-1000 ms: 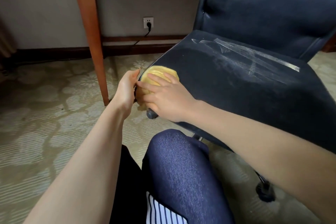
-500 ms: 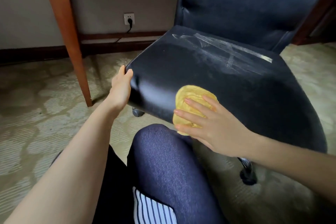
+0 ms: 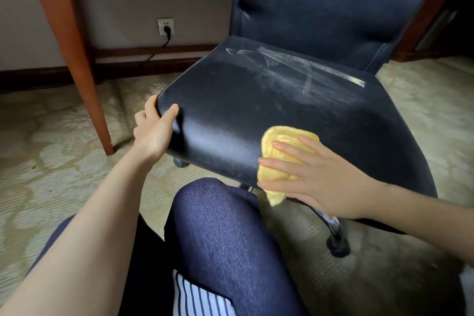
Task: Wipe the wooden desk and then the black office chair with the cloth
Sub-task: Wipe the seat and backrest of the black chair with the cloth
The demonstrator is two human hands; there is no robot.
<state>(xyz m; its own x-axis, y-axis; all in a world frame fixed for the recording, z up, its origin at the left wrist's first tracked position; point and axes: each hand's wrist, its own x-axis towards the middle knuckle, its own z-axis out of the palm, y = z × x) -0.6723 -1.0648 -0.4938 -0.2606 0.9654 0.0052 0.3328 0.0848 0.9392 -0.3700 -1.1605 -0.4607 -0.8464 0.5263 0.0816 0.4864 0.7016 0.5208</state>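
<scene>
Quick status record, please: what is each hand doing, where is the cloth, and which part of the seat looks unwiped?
left hand: grips the near corner of the chair seat
right hand: fingers straight, pressing the cloth
cloth: yellow, bunched, on the seat's front edge
unwiped: whitish streaks near the backrest, apart from the cloth
desk leg: behind the left hand

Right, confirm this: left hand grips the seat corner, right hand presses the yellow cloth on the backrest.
Not the backrest: the head view shows the right hand pressing the yellow cloth on the seat's front edge. The left hand grips the corner.
</scene>
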